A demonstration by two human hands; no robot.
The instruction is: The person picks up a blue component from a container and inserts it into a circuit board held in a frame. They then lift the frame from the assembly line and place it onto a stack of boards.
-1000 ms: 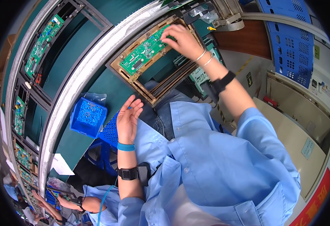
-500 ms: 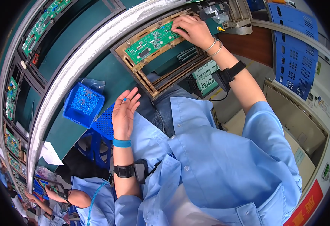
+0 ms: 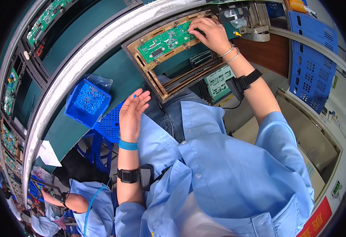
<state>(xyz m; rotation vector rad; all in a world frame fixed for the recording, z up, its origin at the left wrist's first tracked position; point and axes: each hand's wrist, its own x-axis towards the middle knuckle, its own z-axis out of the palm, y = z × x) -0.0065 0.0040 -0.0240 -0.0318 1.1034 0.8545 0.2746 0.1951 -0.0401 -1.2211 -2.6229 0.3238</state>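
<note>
A green circuit board (image 3: 167, 42) lies in a worn brown frame (image 3: 151, 80) at the upper middle. At the board's right end my right hand (image 3: 212, 34) reaches down with thumb and fingers pinched together. Whatever sits between those fingertips is hidden. My left hand (image 3: 131, 116) is held palm up below the frame's lower left corner. A small blue component (image 3: 135, 96) is held at its thumb tip against the fingers. To its left, a blue bin (image 3: 82, 118) contains many similar blue components (image 3: 89, 99).
A curved metal rail (image 3: 68, 65) runs along the far side of the green bench, with more boards (image 3: 42, 24) beyond it. Blue perforated panels (image 3: 313, 67) stand at the right. A blue stool (image 3: 110, 127) is beneath the bin, and a co-worker's arm (image 3: 72, 201) shows at the lower left.
The whole view has shifted slightly, so the frame and board appear a little farther right. My right hand stays at the board's right end, and my left hand still has the blue component.
</note>
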